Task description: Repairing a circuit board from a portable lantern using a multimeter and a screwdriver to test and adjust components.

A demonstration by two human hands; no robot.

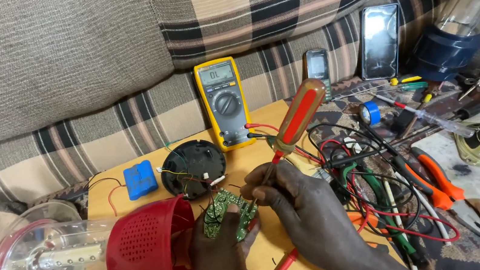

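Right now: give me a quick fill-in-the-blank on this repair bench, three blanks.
1. The right hand holds a ____ with an amber and red handle.
2. The left hand holds a small ____ circuit board.
3. The multimeter lying against the sofa is ____.

Missing words: screwdriver; green; yellow
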